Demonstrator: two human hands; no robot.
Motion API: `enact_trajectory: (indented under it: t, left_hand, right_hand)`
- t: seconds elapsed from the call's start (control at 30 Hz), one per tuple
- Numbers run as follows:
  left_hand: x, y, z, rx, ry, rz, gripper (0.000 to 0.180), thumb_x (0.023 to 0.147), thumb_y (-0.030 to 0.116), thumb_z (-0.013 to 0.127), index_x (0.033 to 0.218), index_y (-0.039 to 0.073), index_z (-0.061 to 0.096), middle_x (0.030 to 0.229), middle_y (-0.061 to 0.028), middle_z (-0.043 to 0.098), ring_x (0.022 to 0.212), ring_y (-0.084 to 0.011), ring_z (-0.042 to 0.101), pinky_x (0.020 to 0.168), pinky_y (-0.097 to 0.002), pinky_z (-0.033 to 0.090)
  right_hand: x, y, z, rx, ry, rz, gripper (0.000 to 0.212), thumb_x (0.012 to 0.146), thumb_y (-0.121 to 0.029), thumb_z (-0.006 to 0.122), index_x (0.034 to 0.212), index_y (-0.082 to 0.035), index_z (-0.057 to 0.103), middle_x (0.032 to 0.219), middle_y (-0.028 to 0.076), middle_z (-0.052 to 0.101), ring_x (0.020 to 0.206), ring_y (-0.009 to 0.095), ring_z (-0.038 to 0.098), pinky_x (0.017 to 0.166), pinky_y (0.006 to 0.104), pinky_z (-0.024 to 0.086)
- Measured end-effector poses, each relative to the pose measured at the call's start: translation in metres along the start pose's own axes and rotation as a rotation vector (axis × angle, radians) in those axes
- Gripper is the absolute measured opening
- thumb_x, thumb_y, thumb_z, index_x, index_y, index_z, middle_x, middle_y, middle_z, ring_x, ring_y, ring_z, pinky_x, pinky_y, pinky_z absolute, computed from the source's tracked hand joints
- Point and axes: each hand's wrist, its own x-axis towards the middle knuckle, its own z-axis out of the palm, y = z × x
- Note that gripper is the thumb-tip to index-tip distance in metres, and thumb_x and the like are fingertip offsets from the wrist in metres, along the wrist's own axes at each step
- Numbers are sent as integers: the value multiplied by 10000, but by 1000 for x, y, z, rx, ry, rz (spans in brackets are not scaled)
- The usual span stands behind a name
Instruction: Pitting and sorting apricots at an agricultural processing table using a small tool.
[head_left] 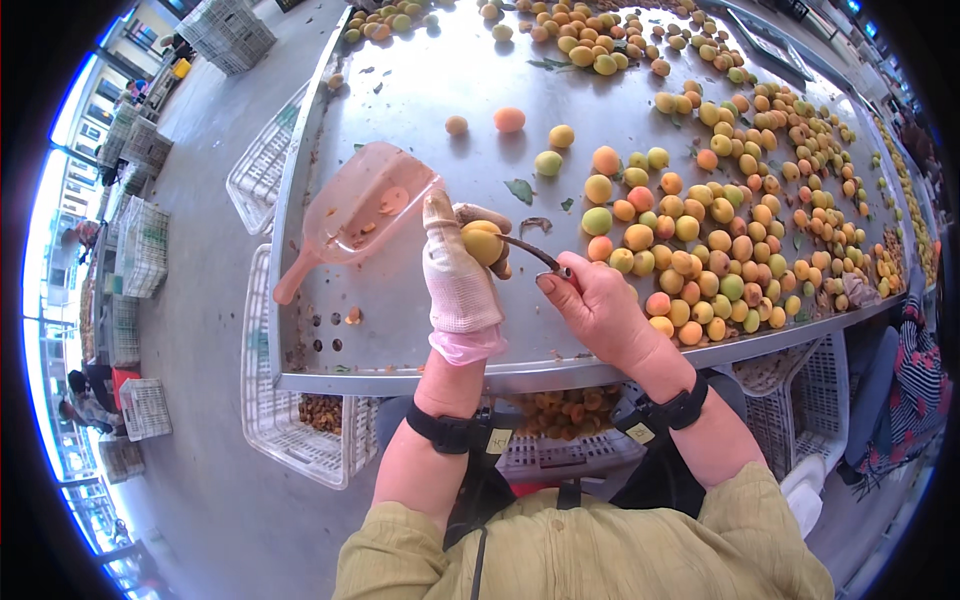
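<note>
In a white knit glove with a pink cuff, my left hand [458,262] is closed round a yellow apricot [482,242]. My bare right hand [603,305] grips a thin, dark, curved blade-like tool [528,247], its handle hidden in my fingers. The tool's tip meets the apricot's right side; whether it has gone into the flesh I cannot tell. Beside my left hand lies a pink see-through scoop [345,228] with a few small scraps in it. Many loose apricots [690,228] spread over the metal table [400,345] to the right of my hands.
Leaves [520,190] and a few single apricots [509,120] lie beyond my hands. White plastic crates [290,445] stand beside and under the table, some holding brown pieces or apricot halves [565,410]. At the right edge sits a person in patterned clothing [905,380]. Stacked crates [225,35] stand far left.
</note>
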Motion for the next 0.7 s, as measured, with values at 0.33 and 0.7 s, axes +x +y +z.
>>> enact_trajectory:
  t: [0.33, 0.7]
  left_hand:
    - [-5, 9, 1, -76, -357, -104, 509, 937, 261, 713, 1297, -42, 518, 1149, -106, 626, 1040, -200, 656, 946, -346, 549]
    - [-1, -1, -1, 121, -512, -107, 528, 918, 325, 735, 1268, -19, 540, 1172, -100, 636, 1096, -188, 606, 995, -333, 473]
  right_hand:
    - [1, 9, -9, 178, 94, 108, 390, 1020, -372, 563, 867, -17, 518, 606, 118, 491, 549, 217, 435, 534, 351, 400]
    - [-5, 3, -4, 376, 34, 150, 327, 1036, -299, 550, 898, -3, 525, 643, 58, 515, 580, 155, 464, 552, 317, 405]
